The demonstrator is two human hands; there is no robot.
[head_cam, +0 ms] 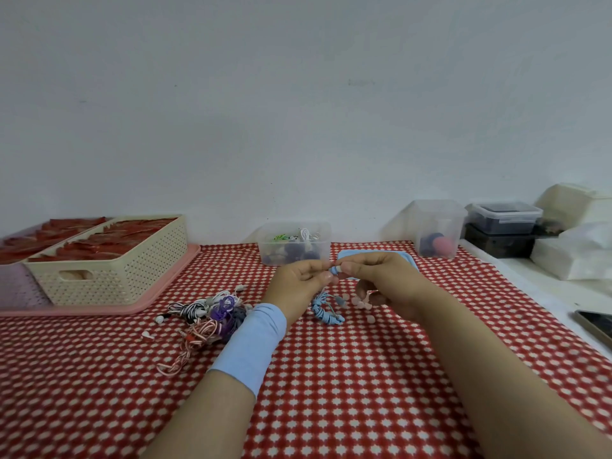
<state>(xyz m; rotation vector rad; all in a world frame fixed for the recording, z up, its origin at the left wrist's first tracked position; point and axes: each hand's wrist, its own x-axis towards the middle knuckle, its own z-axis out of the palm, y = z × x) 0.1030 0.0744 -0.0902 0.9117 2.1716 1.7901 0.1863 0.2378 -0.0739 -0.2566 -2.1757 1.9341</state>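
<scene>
Only one view: a wide-angle head cam looks forward and down, close behind the left hand [298, 288] and right hand [385, 286]; table [331, 376] under the fingers [318, 265], white wall [298, 111] way beyond them.

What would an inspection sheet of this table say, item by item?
Surface: red-and-white checked cloth, flat.
Job's things: small blue-white earbud between both hands; blue earphone cord bundled below them; pink ear tips loose on the cloth.
Clutter: tangled earphone pile, clear tub of earphones, taller clear tub, cream basket on a pink tray, phone at the right edge.
Hands: left hand and right hand both pinch the earbud.
Cables: earphone cords only.
Surroundings: white wall; white boxes at right.
</scene>
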